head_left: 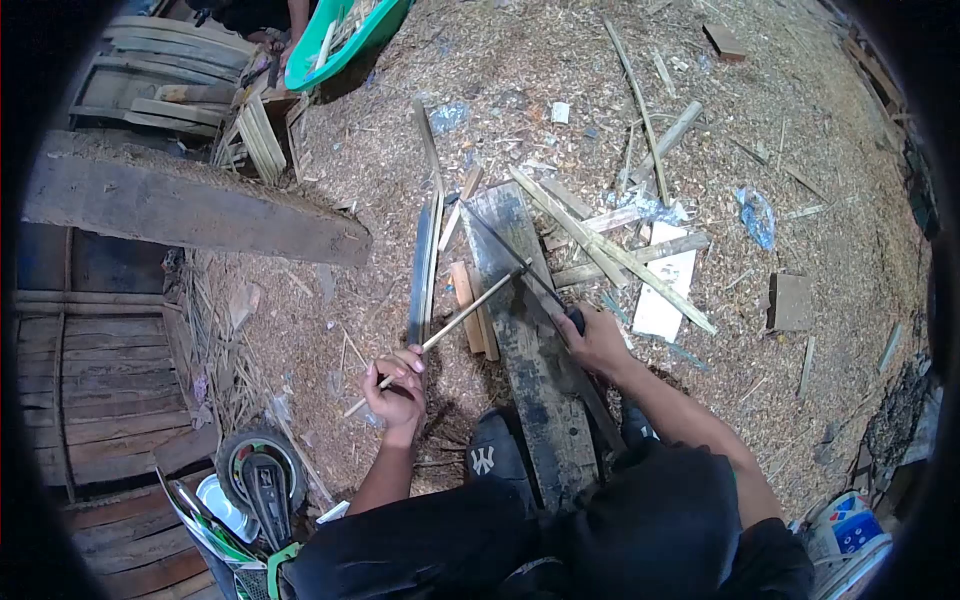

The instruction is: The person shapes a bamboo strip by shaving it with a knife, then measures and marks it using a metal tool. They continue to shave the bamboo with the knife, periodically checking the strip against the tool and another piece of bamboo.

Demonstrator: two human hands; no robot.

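Observation:
A thin wooden stick (470, 310) is pinched in the fingers of my left hand (397, 385). It slants up to the right, and its far end meets the blade of a long knife (505, 243). My right hand (597, 343) is closed around the knife's dark handle, with the blade pointing up and left across a worn wooden plank (532, 350). This plank runs from between my legs toward the middle of the view. Left of it lie short wood blocks (467, 308) and long thin strips (432, 260).
Split wood pieces (610, 250) and a white sheet (665, 280) lie right of the plank. A thick beam (190, 195) juts in from the left. A green basin (340, 45) holds sticks, near another person's arm (298, 20). A small wheel (260, 470) stands lower left.

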